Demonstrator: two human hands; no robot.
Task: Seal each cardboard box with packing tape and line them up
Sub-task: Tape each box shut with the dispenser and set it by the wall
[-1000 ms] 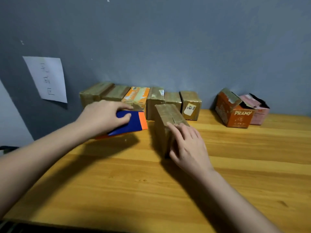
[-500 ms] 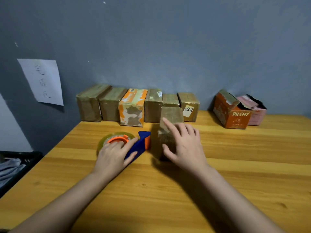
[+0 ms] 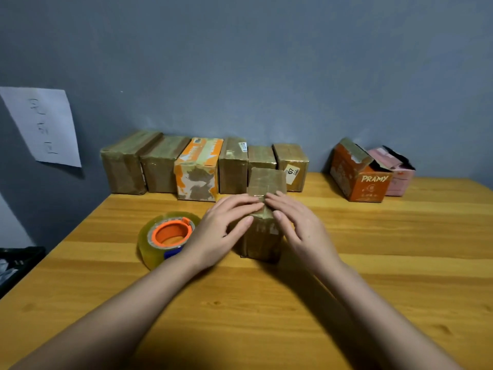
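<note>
- The person is smoothing the tape down on a small brown box (image 3: 262, 209) in the middle of the wooden table (image 3: 373, 263).
- The left hand (image 3: 222, 231) and right hand (image 3: 301, 228) lie flat on top of the box, fingers straight, pressing and not gripping.
- The box's long side points away from the person, toward the row of sealed boxes (image 3: 202, 166) by the wall.
- Next move, most likely: slide it into that row, beside the last box.
- The tape roll (image 3: 166, 236) lies just left of the left hand.
</note>
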